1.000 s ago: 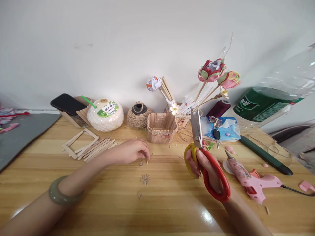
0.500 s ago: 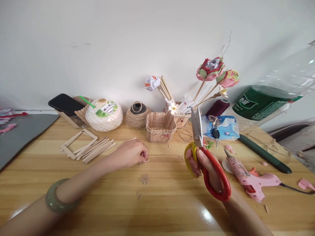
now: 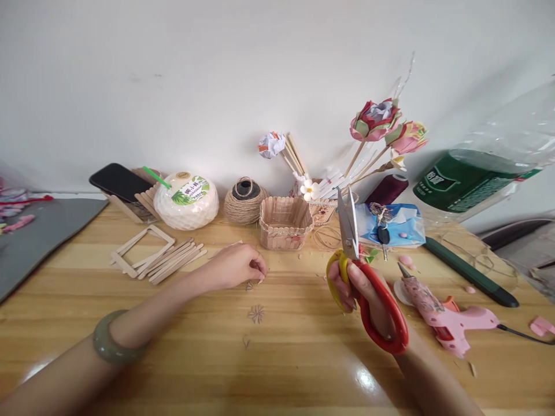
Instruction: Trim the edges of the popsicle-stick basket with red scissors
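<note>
Going left to right, there's one square stick frame (image 3: 125, 266), then one pile of craft sticks (image 3: 177, 262), too overlapped to count. The left hand (image 3: 240, 266) is curled, fingertips at one tiny wood chip (image 3: 261, 281), can't tell if it's actually pinched. One flower-shaped chip cluster (image 3: 256, 314) lies nearby on the table (image 3: 295, 375). Then one stick basket (image 3: 284, 236), the right hand (image 3: 361, 281) gripping one pair of scissors (image 3: 350, 245), and one pink glue gun (image 3: 451, 323).

- The scissors (image 3: 350, 234) have silver blades; one handle loop is yellow, the other is red.
- The glue gun (image 3: 470, 320) is pink, with a mottled pattern on its barrel.
- The bangle (image 3: 104, 341) is of grey-green colour.
- The table (image 3: 303, 370) is yellowish brown, with darker grain lines.
- The thread spool (image 3: 390, 189) is dark purple.
</note>
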Demonstrator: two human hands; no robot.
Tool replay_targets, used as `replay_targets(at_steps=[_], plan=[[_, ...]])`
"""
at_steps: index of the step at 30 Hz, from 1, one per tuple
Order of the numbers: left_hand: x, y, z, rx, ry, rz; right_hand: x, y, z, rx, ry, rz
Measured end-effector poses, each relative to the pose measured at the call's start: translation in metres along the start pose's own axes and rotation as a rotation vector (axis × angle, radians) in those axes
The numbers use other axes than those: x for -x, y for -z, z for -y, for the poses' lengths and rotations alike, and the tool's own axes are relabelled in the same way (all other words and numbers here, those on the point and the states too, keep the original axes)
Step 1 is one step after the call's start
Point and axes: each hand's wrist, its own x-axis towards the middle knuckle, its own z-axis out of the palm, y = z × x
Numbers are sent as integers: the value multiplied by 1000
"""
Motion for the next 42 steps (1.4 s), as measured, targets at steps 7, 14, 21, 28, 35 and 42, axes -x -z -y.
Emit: replay_targets(at_steps=[7, 14, 21, 28, 35, 42], plan=[[-4, -2, 12, 62, -23, 24, -1, 0, -1, -3, -7, 5], [1, -1, 4, -22, -5, 3, -1, 0, 0, -7, -21, -3], [2, -6, -25, -185, -66, -160, -1, 1, -3, -35, -8, -6], [-25, -29, -57, -714, -308, -199, 0, 3, 0, -16, -6, -39], [-46, -41, -53, -673, -394, -205, 1, 2, 4, -10, -34, -62], [-33, -29, -56, -283, -321, -297, 1, 1, 11, 62, -5, -141]])
